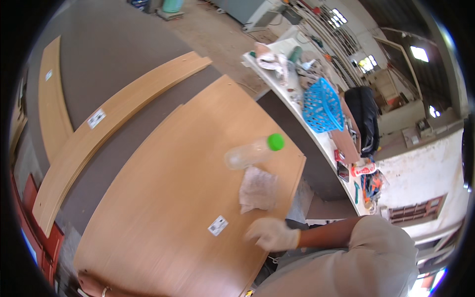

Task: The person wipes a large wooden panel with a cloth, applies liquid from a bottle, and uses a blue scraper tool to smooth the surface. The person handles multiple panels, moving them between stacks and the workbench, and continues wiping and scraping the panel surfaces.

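A wide, light wood-coloured panel (163, 198) with a curved edge lies in front of me. My right hand (273, 234), in a white glove, is over its near right edge. The fingers are loosely bent and apart, with nothing seen in them. A folded pale cloth (258, 189) lies just beyond that hand. Next to the cloth, a clear plastic bottle (247, 154) with a green cap lies on its side. A white printed label (217, 225) is stuck on the panel. My left hand (90, 283) is at the panel's lower left corner; its fingers are hidden.
Two curved wooden strips (118, 109) (53, 94) lie on the dark grey tabletop (114, 34) to the left. On the right, a white bench (309, 129) carries a blue plastic basket (321, 106), rags and tools. A black bag (362, 119) is beside the basket.
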`<state>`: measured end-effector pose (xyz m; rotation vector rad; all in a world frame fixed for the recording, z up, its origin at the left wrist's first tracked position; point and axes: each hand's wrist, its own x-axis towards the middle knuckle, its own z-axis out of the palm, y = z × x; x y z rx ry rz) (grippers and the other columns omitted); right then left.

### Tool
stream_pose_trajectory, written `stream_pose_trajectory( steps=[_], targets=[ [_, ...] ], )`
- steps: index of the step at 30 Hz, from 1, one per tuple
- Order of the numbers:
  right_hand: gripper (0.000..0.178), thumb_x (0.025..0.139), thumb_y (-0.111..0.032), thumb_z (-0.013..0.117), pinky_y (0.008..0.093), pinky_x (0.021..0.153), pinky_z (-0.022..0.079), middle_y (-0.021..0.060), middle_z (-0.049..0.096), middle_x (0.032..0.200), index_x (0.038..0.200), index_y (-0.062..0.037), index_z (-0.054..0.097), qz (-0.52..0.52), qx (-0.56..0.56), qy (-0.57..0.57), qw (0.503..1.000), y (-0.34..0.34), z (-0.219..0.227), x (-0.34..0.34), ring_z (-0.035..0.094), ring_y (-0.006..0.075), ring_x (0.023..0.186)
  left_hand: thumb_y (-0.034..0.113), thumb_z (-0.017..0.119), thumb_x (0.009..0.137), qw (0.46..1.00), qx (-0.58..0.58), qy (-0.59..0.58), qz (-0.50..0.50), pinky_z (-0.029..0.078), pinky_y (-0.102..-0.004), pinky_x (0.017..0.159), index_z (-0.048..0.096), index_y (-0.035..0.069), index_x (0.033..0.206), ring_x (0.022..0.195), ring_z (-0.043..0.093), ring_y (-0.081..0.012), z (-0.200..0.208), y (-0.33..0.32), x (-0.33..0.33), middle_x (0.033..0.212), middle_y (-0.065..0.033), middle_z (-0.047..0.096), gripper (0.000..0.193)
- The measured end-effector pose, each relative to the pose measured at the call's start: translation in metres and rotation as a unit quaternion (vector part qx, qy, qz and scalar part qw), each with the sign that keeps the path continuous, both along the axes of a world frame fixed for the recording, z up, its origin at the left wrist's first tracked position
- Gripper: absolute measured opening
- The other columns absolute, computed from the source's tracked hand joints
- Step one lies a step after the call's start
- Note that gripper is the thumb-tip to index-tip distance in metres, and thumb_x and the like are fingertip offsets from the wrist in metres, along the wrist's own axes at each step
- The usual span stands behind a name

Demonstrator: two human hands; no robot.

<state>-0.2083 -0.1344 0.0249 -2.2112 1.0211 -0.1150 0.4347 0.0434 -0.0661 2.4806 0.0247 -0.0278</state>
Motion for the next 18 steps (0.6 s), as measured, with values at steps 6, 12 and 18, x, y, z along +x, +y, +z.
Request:
stream_pose_trajectory(
  steps=[6,12,18],
  targets=[
    [0.036,0.091,-0.013,0.056,0.0461,0.09,0.052,0.021,0.07,0.095,0.126,-0.008,0.064,-0.438,-0.454,0.143,0.763,-0.141,0.092,-0.247,0.068,0.0375,0.098,0.03,0.048,0.104,0.999,-0.053,-0.002,-0.008,0.053,-0.0388,0.089,0.068,-0.007,0.114,0.097,0.07,-0.0314,-0.037,0.027,0.039,0.113,-0.0219,0.073,0.044],
    [0.037,0.093,-0.03,0.058,0.0509,0.095,0.051,0.0253,0.068,0.119,0.125,-0.0142,0.068,-0.546,-0.197,0.319,0.749,-0.274,0.089,-0.336,0.065,0.0416,0.113,0.027,0.048,0.105,0.989,-0.127,-0.019,-0.068,0.054,-0.0363,0.088,0.067,-0.008,0.113,0.098,0.071,-0.028,-0.077,0.066,0.097,0.113,-0.0187,0.074,0.041],
    [0.025,0.095,-0.025,0.056,0.0417,0.087,0.052,0.0132,0.07,0.108,0.111,-0.0112,0.07,-0.486,-0.295,0.346,0.747,-0.283,0.117,-0.363,0.066,0.0288,0.1,0.024,0.054,0.098,0.997,-0.07,-0.008,-0.014,0.052,-0.0409,0.078,0.069,-0.007,0.101,0.081,0.066,-0.0302,-0.019,0.001,0.014,0.096,-0.0242,0.071,0.035]
  ],
)
